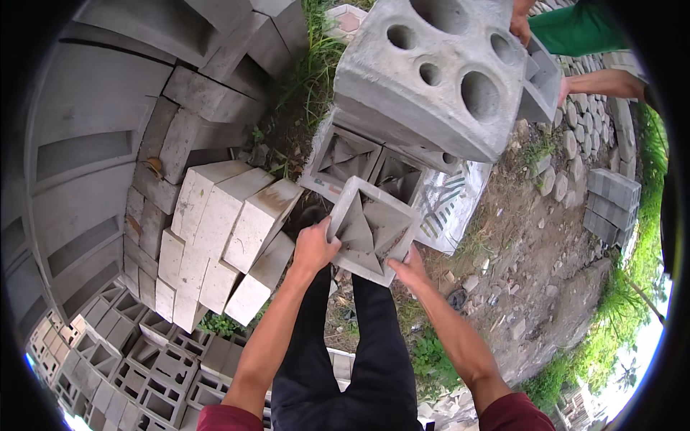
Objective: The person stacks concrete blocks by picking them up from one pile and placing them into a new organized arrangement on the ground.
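Note:
Between my two hands is a square grey concrete vent block (376,224), its open face showing slanted inner fins. My left hand (315,246) grips its left edge. On the lower right corner, my right hand (410,271) is closed with the thumb on the rim. The block is held in front of my legs, tilted. Just beyond it sit two similar vent blocks (343,154), side by side, partly covered by the held one. A large concrete block with round holes (431,68) rises behind them.
Another person's hands (563,92) hold a similar block (543,80) at the upper right. Pale blocks (215,223) are stacked on my left, beside a tall grey block wall (93,100). A white printed sack (453,208) lies right of the vent blocks. Grey bricks (611,205) stand farther right.

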Motion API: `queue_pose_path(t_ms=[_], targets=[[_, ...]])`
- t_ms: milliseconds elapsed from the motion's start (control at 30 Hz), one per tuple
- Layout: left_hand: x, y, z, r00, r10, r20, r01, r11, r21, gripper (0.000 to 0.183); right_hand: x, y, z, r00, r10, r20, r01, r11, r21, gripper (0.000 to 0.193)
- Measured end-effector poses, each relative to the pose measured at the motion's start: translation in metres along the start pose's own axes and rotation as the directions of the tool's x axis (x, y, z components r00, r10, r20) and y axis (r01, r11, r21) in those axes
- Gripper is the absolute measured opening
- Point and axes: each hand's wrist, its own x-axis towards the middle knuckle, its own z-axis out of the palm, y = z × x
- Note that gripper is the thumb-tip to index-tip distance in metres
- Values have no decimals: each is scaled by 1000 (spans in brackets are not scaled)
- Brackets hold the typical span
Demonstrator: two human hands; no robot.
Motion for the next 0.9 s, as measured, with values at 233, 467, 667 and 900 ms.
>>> queue_pose_path(t_ms=[233, 467, 667, 900], targets=[[-171, 47, -54, 829, -204, 521, 526, 601, -602, 61, -273, -56, -12, 984, 147, -97, -131, 979, 153, 57], [-278, 210, -109, 634, -115, 765, 640, 633, -436, 61, -478, -136, -40, 960, 39, -278, -35, 999, 20, 55], [-312, 291, -73, 685, 52, 726, 486, 710, -510, 56, -535, -134, -68, 800, -256, -543, 440, 865, 241, 80], [-300, 377, 39, 635, 198, 747, 420, 723, -549, 55, -547, -88, -178, 720, -262, -643, 584, 729, 357, 79]])
